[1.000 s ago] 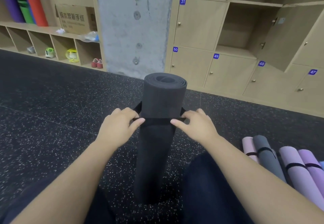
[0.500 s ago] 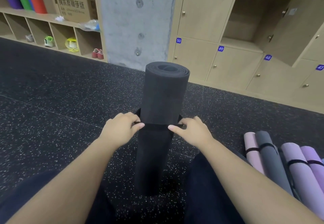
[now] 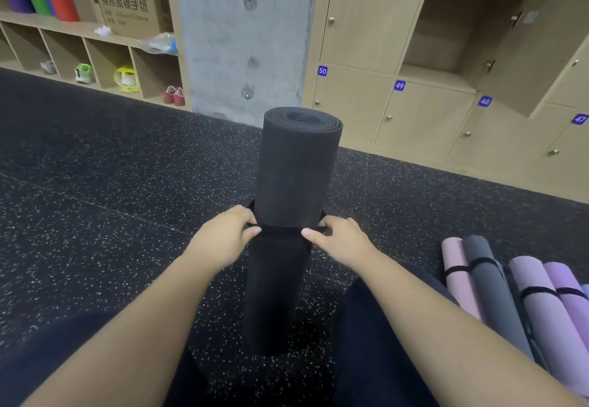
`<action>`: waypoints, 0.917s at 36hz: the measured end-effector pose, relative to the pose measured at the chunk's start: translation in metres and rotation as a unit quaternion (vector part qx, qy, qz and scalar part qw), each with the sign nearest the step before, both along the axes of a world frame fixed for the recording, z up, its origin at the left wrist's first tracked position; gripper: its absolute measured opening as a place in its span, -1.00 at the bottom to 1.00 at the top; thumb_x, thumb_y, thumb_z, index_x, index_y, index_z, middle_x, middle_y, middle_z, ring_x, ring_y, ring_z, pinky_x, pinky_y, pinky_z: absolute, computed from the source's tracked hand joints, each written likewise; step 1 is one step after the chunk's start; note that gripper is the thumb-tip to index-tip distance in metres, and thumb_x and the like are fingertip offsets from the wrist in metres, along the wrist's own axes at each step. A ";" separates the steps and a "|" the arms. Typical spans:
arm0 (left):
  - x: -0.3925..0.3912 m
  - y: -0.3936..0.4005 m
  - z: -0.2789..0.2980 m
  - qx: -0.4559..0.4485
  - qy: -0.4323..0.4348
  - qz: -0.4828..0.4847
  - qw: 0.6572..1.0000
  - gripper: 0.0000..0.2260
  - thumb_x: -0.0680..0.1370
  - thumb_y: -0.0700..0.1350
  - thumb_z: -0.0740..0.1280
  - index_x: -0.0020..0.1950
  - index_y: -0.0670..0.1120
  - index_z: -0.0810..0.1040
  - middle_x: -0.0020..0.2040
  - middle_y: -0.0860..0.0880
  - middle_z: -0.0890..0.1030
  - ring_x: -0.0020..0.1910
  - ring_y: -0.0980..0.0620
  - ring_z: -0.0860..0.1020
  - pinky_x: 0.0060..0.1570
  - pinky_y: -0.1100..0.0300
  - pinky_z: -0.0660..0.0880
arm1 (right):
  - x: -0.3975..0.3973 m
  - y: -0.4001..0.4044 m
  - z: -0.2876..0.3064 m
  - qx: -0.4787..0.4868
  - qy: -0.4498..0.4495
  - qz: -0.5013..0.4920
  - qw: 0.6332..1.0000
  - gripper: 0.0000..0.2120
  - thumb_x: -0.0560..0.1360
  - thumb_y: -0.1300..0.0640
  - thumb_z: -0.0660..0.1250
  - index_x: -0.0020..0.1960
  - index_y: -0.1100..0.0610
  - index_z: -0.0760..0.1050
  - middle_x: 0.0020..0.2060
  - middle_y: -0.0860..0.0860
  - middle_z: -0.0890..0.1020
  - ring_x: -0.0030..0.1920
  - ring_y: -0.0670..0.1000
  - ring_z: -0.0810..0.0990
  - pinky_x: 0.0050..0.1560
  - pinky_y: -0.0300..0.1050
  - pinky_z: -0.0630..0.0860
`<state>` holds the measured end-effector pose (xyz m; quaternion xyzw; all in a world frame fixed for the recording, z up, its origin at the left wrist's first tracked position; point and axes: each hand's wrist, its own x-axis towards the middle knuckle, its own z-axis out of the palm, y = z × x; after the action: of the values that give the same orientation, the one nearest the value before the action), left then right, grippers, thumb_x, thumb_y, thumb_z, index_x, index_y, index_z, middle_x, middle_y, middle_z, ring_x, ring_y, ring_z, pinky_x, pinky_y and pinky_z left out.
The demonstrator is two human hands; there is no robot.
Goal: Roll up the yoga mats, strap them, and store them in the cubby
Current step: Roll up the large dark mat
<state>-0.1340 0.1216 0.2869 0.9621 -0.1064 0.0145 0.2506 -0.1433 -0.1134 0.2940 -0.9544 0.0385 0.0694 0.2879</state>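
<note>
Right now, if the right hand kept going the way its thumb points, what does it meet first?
The right hand pinches the black strap, thumb aimed leftward across the upright black mat. Going on, it would likely slide along the strap over the mat's front and meet the left hand thumb, which points back at it.

Lighting: even, soft indoor light, moderately bright; source not in view. No glare or hot spots. Lockers (image 3: 360,21) and pillar (image 3: 242,33) evenly lit, slightly washed out.

Shadows: diffuse. Soft dark patch on the floor (image 3: 95,215) around the base of the black mat (image 3: 296,183). Open locker interior a shade darker than its door.

Exposure: black mat and strap (image 3: 282,231) nearly merge; little surface detail in the darks.

Focus: mid-frame reasonably sharp; floor speckle resolved. Box (image 3: 127,5) lettering soft. Forearms at bottom edge slightly blurred.

Distortion: wide-angle. Locker lines lean and bow toward the right edge; shelf at left tilts.
</note>
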 end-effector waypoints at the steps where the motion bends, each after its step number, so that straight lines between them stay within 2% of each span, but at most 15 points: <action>1: 0.000 0.000 -0.001 -0.011 -0.009 -0.009 1.000 -0.91 0.62 0.00 0.24 -0.02 0.01 0.45 -0.02 0.08 0.50 -0.08 -0.01 0.49 0.00 0.06 0.44 | 0.000 0.001 -0.002 0.012 -0.013 0.009 1.000 -0.68 0.46 -0.31 0.28 0.03 -0.10 0.44 0.05 -0.04 0.51 0.21 0.05 0.39 0.16 0.02 0.39; 4: -0.002 -0.002 -0.003 -0.035 -0.044 -0.034 0.998 -0.90 0.60 -0.06 0.29 -0.10 -0.03 0.43 -0.07 0.05 0.46 -0.12 -0.02 0.50 -0.01 -0.02 0.47 | -0.004 0.006 0.000 0.062 -0.101 0.028 0.993 -0.69 0.50 -0.06 0.40 0.08 0.02 0.34 0.10 -0.08 0.40 0.09 -0.06 0.40 0.08 -0.16 0.35; 6: -0.003 -0.003 -0.002 -0.053 -0.069 -0.039 0.995 -0.90 0.58 -0.09 0.33 -0.10 -0.07 0.46 -0.03 0.07 0.42 -0.11 -0.01 0.50 0.01 -0.01 0.47 | -0.006 0.009 0.005 0.120 -0.157 0.014 0.980 -0.55 0.45 0.06 0.48 0.17 0.02 0.26 0.16 -0.09 0.31 0.04 -0.17 0.42 0.07 -0.23 0.38; 10: -0.007 -0.008 0.007 -0.159 -0.113 -0.021 0.981 -0.82 0.50 -0.14 0.43 -0.08 -0.05 0.43 0.10 0.08 0.37 -0.04 0.09 0.52 0.09 0.01 0.50 | -0.007 0.012 0.010 0.211 -0.137 0.024 0.967 -0.22 0.43 0.10 0.50 0.48 0.01 0.10 0.30 -0.24 0.30 0.26 -0.20 0.41 0.23 -0.20 0.39; 12: -0.012 -0.012 0.016 -0.230 -0.108 -0.011 0.967 -0.65 0.47 -0.13 0.47 0.15 0.01 0.38 0.21 0.11 0.32 0.01 0.20 0.52 0.14 0.04 0.52 | -0.009 0.014 0.011 0.231 -0.128 0.038 0.964 -0.17 0.44 0.10 0.49 0.52 -0.02 0.05 0.29 -0.28 0.31 0.30 -0.20 0.38 0.23 -0.24 0.35; 14: -0.016 -0.014 0.025 -0.248 -0.094 -0.004 0.964 -0.33 0.45 -0.07 0.49 0.43 0.15 0.20 0.37 0.15 0.27 0.01 0.18 0.55 0.11 0.07 0.53 | -0.011 0.018 0.012 0.242 -0.131 0.039 0.961 -0.18 0.44 0.10 0.49 0.52 -0.02 0.06 0.26 -0.29 0.32 0.30 -0.21 0.37 0.21 -0.27 0.34; 15: -0.017 -0.015 0.029 -0.236 -0.094 -0.002 0.967 -0.20 0.44 -0.04 0.50 0.49 0.24 0.06 0.42 0.17 0.26 0.00 0.13 0.58 0.09 0.07 0.52 | -0.012 0.020 0.012 0.244 -0.132 0.039 0.960 -0.19 0.44 0.10 0.49 0.52 -0.03 0.07 0.24 -0.29 0.32 0.30 -0.21 0.37 0.22 -0.26 0.36; 17: -0.018 -0.015 0.034 -0.217 -0.092 0.009 0.972 -0.03 0.40 0.04 0.52 0.48 0.36 -0.17 0.46 0.18 0.27 0.05 0.05 0.59 0.08 0.00 0.50 | -0.014 0.024 0.012 0.248 -0.135 0.039 0.959 -0.20 0.44 0.09 0.49 0.51 -0.04 0.09 0.22 -0.32 0.34 0.30 -0.20 0.40 0.26 -0.20 0.41; 19: -0.015 -0.017 0.036 -0.246 -0.086 0.038 0.965 0.05 0.35 0.10 0.54 0.47 0.36 -0.24 0.43 0.17 0.31 0.15 0.01 0.54 0.14 -0.08 0.49 | -0.016 0.027 0.013 0.252 -0.147 0.043 0.956 -0.24 0.44 0.08 0.48 0.49 -0.04 0.13 0.22 -0.33 0.36 0.27 -0.20 0.43 0.27 -0.14 0.45; 23: -0.013 -0.023 0.033 -0.333 -0.057 0.044 0.940 0.00 0.24 0.11 0.58 0.52 0.18 0.05 0.40 0.05 0.27 0.34 0.11 0.30 0.37 -0.04 0.33 | -0.024 0.031 0.015 0.235 -0.187 0.065 0.952 -0.34 0.51 0.10 0.39 0.50 -0.08 0.14 0.32 -0.26 0.37 0.27 -0.24 0.43 0.24 -0.22 0.45; 25: -0.016 -0.028 0.031 -0.356 -0.041 0.029 0.933 0.01 0.24 0.10 0.59 0.50 0.20 0.01 0.43 0.10 0.26 0.38 0.13 0.29 0.38 0.00 0.31 | -0.028 0.032 0.018 0.239 -0.218 0.073 0.944 -0.32 0.54 0.12 0.35 0.53 -0.08 0.09 0.44 -0.20 0.28 0.35 -0.24 0.36 0.31 -0.23 0.39; 27: -0.020 -0.035 0.031 -0.350 -0.036 0.016 0.936 0.01 0.29 0.05 0.59 0.50 0.21 -0.05 0.43 0.14 0.29 0.38 0.12 0.33 0.36 0.04 0.33 | -0.030 0.029 0.025 0.241 -0.252 0.078 0.934 -0.29 0.55 0.12 0.34 0.56 -0.07 0.03 0.51 -0.17 0.19 0.44 -0.20 0.27 0.43 -0.12 0.31; 30: -0.024 -0.046 0.035 -0.334 -0.041 0.015 0.941 -0.03 0.32 0.01 0.58 0.48 0.21 -0.04 0.33 0.17 0.36 0.30 0.11 0.40 0.25 0.13 0.38 | -0.032 0.022 0.045 0.231 -0.304 0.087 0.920 -0.23 0.53 0.07 0.36 0.56 -0.13 -0.04 0.54 -0.14 0.10 0.51 -0.13 0.16 0.47 0.03 0.27; 32: -0.028 -0.053 0.037 -0.331 -0.049 0.019 0.942 -0.03 0.31 0.00 0.58 0.48 0.19 -0.03 0.30 0.17 0.38 0.28 0.10 0.42 0.23 0.13 0.39 | -0.034 0.016 0.063 0.222 -0.334 0.099 0.911 -0.21 0.51 0.05 0.38 0.53 -0.22 -0.05 0.56 -0.15 0.04 0.52 -0.15 0.12 0.44 0.00 0.30; 33: -0.029 -0.056 0.037 -0.329 -0.051 0.020 0.943 -0.03 0.31 0.00 0.58 0.48 0.18 -0.02 0.32 0.15 0.39 0.28 0.09 0.43 0.24 0.11 0.40 | -0.036 0.013 0.074 0.211 -0.341 0.105 0.910 -0.20 0.51 0.05 0.40 0.50 -0.27 -0.07 0.56 -0.17 0.01 0.51 -0.21 0.10 0.41 -0.07 0.32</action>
<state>-0.1634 0.0652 0.3238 0.8258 -0.0893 0.1027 0.5473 -0.1790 -0.1001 0.3678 -0.8355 -0.1784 -0.2241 0.4689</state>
